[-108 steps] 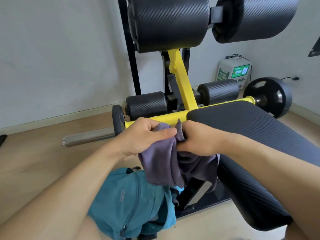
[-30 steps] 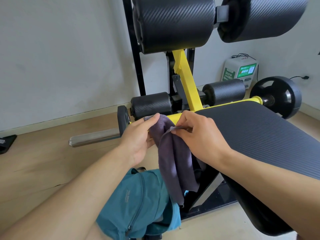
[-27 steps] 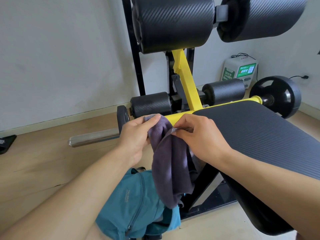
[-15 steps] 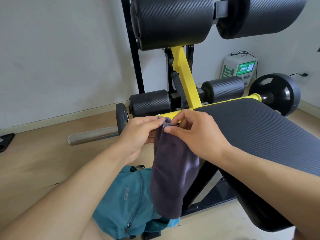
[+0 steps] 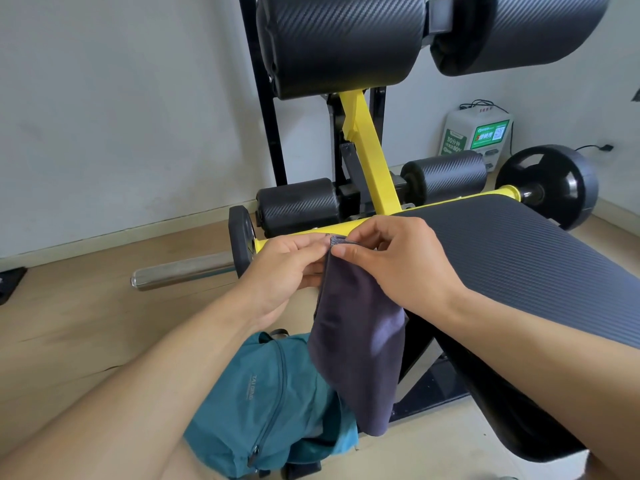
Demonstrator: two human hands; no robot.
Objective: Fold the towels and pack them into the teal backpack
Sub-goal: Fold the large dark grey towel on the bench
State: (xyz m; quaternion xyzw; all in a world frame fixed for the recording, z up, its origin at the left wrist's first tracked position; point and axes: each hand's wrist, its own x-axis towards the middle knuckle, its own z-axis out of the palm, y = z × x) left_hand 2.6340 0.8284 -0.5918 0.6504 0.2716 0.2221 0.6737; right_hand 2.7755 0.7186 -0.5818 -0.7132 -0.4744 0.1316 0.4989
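Both hands (image 5: 346,268) pinch towel (image 5: 360,355) top — hangs over teal backpack (image 5: 263,403).

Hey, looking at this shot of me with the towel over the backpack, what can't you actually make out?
- Head view: the teal backpack opening is covered by the hanging purple towel, so its contents are hidden.
- The towel's fold count is unclear; its top corners sit inside the grip of the left hand and right hand.
- Small print on the white charging box is too small to read.
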